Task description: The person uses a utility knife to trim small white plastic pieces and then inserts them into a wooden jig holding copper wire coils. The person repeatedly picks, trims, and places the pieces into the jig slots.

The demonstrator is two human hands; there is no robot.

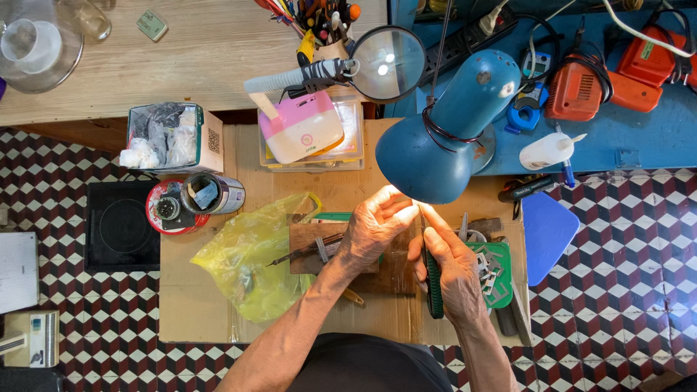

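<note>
Surface: checkered tile counter (94, 334) overlaid with a cardboard sheet (203, 319), lit by a blue desk lamp (443, 138).
Left hand (374, 229): curled shut; a small part appears pinched at the fingertips, too glare-washed to identify.
Right hand (454, 272): closed on a green-handled tool (433, 283), tip raised between both hands.
Progress: work is judged mid-course; nothing finished is shown.
Surroundings: yellow plastic bag (250, 265), magnifier (386, 63), orange drill (581, 91).
</note>
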